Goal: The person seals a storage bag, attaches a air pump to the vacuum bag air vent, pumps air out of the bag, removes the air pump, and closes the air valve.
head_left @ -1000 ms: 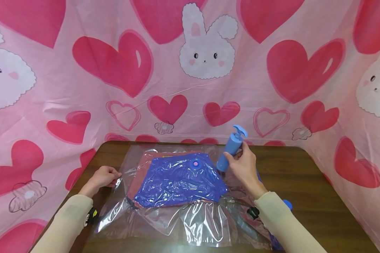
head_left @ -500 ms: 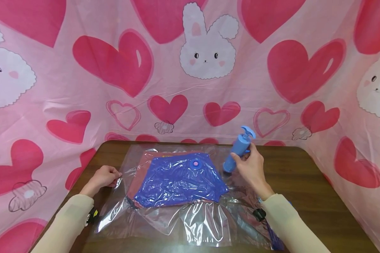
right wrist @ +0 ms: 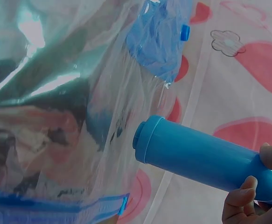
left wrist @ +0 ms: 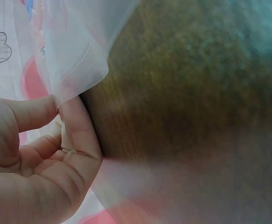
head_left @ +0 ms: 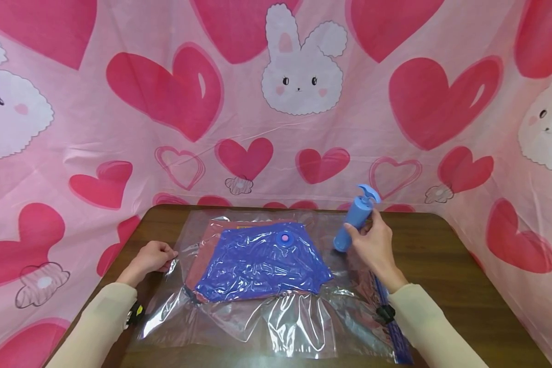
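Note:
A clear vacuum storage bag (head_left: 299,327) lies across the table, with a printed blue panel (head_left: 262,266) and a round valve (head_left: 284,238) with a pink centre. Pinched between my left thumb and fingers is the bag's left edge; that left hand (head_left: 152,256) also shows close up in the left wrist view, with the film (left wrist: 82,70) at its fingertips. My right hand (head_left: 374,245) grips a light blue hand pump (head_left: 353,225) round its barrel, right of the valve and apart from it. The pump leans, T-handle up. In the right wrist view its end (right wrist: 142,140) points toward the bag.
Along the bag's right side runs a blue zip strip (head_left: 397,337), partly under my right forearm; a small blue slider (right wrist: 123,205) sits on it. The brown wooden table (head_left: 460,286) extends to the right. A pink heart-print cloth (head_left: 276,168) hangs behind and at both sides.
My right hand has carried the pump to the right, farther from the valve. A round blue piece beside the right forearm is now out of sight. The left hand stays put.

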`<state>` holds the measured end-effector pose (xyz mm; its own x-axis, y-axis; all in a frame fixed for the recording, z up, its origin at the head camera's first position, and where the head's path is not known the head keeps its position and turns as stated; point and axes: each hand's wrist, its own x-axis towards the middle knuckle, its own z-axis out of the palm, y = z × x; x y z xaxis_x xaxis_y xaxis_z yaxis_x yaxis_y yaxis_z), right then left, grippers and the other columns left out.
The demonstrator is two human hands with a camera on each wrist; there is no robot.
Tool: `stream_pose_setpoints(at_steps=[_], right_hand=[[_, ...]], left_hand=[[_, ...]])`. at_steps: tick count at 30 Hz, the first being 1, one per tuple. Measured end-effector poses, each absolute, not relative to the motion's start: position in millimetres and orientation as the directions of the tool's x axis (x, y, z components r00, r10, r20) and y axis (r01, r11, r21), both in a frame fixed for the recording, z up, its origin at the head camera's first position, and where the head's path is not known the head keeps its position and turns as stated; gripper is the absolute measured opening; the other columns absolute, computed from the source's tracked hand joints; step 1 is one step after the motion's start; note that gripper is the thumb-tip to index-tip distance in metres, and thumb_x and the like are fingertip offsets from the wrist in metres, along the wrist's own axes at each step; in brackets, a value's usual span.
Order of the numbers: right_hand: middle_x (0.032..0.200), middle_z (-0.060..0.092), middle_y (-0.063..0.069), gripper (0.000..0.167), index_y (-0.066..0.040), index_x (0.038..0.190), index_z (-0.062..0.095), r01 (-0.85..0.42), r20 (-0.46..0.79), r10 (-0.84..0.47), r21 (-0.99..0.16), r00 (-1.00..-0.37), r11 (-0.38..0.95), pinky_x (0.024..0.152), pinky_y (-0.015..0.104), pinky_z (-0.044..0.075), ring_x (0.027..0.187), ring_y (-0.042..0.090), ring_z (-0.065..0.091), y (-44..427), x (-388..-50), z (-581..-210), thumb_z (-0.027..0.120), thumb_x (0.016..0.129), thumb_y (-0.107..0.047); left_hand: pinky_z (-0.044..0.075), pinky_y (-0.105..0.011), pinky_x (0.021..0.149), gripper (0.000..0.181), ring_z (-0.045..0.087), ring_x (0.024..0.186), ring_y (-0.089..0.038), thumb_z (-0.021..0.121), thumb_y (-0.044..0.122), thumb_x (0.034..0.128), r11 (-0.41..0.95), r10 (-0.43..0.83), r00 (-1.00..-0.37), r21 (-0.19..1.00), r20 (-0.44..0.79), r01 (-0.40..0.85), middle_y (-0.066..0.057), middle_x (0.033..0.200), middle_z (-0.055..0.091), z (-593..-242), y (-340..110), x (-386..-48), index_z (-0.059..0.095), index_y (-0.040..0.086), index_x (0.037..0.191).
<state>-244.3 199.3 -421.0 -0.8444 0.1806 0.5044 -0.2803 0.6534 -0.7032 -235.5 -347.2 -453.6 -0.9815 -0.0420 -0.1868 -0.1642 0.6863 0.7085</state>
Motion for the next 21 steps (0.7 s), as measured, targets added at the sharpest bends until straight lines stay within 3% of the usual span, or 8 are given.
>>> stream_pose_setpoints(at_steps=[7, 15, 21], right_hand=[[0.080, 0.057, 0.018, 0.045, 0.003, 0.124, 0.056, -0.289, 0.526, 0.179, -0.685, -0.832, 0.669, 0.063, 0.037, 0.041, 0.070, 0.025, 0.050, 209, -244, -421, 0.083, 0.091, -0.013], [0.076, 0.055, 0.012, 0.040, 0.003, 0.114, 0.057, -0.258, 0.537, 0.219, -0.674, -0.815, 0.692, 0.061, 0.035, 0.040, 0.068, 0.024, 0.050, 219, -242, -420, 0.084, 0.089, -0.013], [0.080, 0.056, 0.013, 0.043, 0.004, 0.121, 0.055, -0.239, 0.511, 0.220, -0.684, -0.831, 0.689, 0.062, 0.035, 0.042, 0.070, 0.024, 0.050, 227, -240, -418, 0.082, 0.093, -0.015]], left_hand=[[0.061, -0.032, 0.066, 0.020, 0.062, 0.069, -0.021, 0.064, 0.008, 0.1020, 0.675, -0.051, -0.979, 0.716, -0.195, -0.178, -0.011, 0.078, 0.059, -454, -347, -235, 0.067, -0.007, 0.089], [0.060, -0.032, 0.065, 0.020, 0.062, 0.069, -0.021, 0.064, 0.008, 0.1019, 0.679, -0.055, -0.979, 0.712, -0.196, -0.180, -0.011, 0.078, 0.060, -453, -347, -235, 0.067, -0.007, 0.089], [0.060, -0.033, 0.066, 0.021, 0.061, 0.070, -0.021, 0.064, 0.009, 0.1026, 0.685, -0.054, -0.981, 0.708, -0.187, -0.173, -0.010, 0.077, 0.061, -453, -346, -235, 0.067, -0.007, 0.090]])
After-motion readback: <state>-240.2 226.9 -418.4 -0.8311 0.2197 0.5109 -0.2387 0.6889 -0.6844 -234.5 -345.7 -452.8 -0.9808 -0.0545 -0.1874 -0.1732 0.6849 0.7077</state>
